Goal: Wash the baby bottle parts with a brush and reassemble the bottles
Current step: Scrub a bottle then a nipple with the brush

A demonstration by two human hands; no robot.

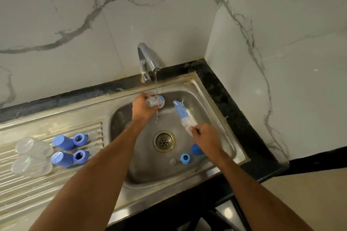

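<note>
Left hand (140,107) fingers wrap bottle (155,101) under tap stream, frame centre; right hand (204,137) fingers grip brush (183,116). Turn mouth toward brush, feed bristles straight.

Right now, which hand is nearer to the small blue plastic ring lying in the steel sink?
Right. The right hand is just above the small blue plastic ring; the left hand is far off, under the tap.

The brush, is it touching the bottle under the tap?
Apart. The head view shows bare sink between the brush, held by the right hand, and the bottle in the left hand.
</note>
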